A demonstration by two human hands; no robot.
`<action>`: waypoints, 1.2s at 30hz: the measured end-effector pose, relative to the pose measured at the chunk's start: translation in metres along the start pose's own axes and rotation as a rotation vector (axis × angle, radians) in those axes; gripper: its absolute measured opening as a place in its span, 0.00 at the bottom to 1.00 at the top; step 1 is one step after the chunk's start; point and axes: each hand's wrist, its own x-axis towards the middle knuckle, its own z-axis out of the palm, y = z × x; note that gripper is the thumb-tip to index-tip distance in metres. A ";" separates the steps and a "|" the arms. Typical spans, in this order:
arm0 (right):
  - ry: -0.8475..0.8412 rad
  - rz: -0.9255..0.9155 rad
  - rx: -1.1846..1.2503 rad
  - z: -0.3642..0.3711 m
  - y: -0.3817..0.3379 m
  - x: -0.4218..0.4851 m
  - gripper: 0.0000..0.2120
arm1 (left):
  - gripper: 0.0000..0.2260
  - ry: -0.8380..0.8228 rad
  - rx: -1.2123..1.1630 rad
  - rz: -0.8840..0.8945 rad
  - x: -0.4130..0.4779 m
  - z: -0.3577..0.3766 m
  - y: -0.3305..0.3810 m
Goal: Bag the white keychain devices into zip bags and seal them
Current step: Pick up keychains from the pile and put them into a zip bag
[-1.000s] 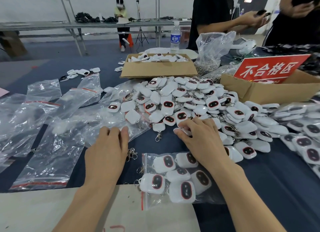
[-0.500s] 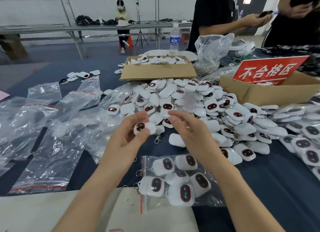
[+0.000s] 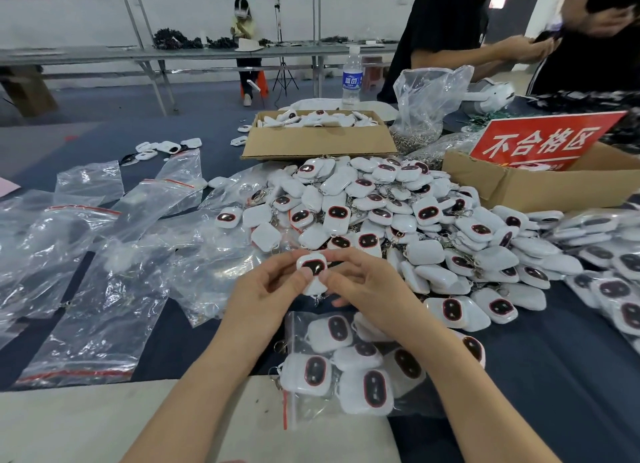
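Pinching keychain device: left hand, right hand (together)

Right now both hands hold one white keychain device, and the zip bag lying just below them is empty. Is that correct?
Not quite. The head view shows the left hand and right hand pinching one white keychain device, but the zip bag below them is not empty: it holds several bagged devices.
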 end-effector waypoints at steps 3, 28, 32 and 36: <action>0.060 0.002 0.060 0.000 0.001 0.000 0.06 | 0.10 -0.029 0.075 0.042 -0.002 0.002 0.001; 0.067 -0.005 0.072 -0.002 0.000 -0.004 0.09 | 0.06 -0.038 0.121 -0.008 -0.006 -0.002 0.003; 0.073 0.006 0.054 -0.002 0.001 -0.004 0.05 | 0.07 -0.037 0.125 -0.010 -0.006 -0.001 0.002; 0.078 0.013 0.046 -0.002 0.001 -0.004 0.05 | 0.07 -0.041 0.138 0.002 -0.006 -0.001 0.001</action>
